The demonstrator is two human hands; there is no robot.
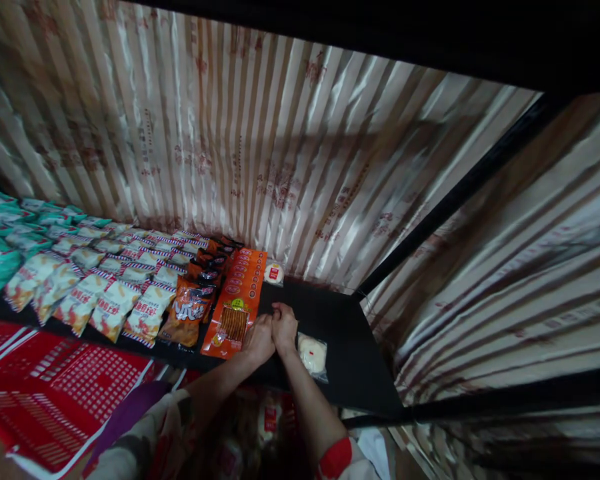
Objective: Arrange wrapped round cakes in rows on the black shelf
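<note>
Over the front of a black shelf (350,333), my left hand (259,339) and my right hand (284,328) meet, knuckles side by side. Both have curled, closed fingers; whatever they hold, if anything, is hidden. Under the left wrist's side lies an orange snack packet (245,283) with a picture of brown sticks. Just right of my right wrist is a round white item in clear wrap (313,353), lying flat. Another wrapped white item with a red label (273,273) sits at the back, beyond my hands.
Rows of snack bags (145,313) fill the shelf's left, with orange-brown bags (187,312) beside the orange packet and teal bags (0,260) farthest left. A red basket (75,393) stands below the front edge. Dark posts (450,197) and striped sheeting (260,133) border the shelf.
</note>
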